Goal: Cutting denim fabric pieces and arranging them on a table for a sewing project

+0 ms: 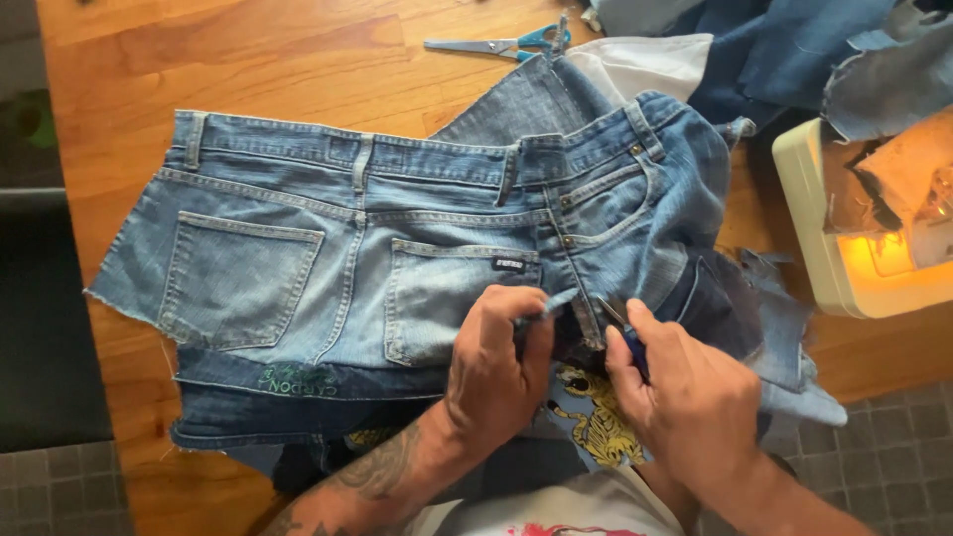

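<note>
Warm wooden table [298, 60] carried cut-off jeans [397, 238] at frame centre. The left hand [496, 367] pinched a seam, fingers closed on denim; the right hand [695, 397] gripped a small blue-handled tool [625, 333] whose point, so near the fingertips, could slip and nick fabric or skin.

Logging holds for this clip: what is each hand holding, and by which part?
The left hand pinches a side-seam strip of the cut jeans. The right hand holds a small blue-handled tool by its handle; its kind cannot be told.
</note>
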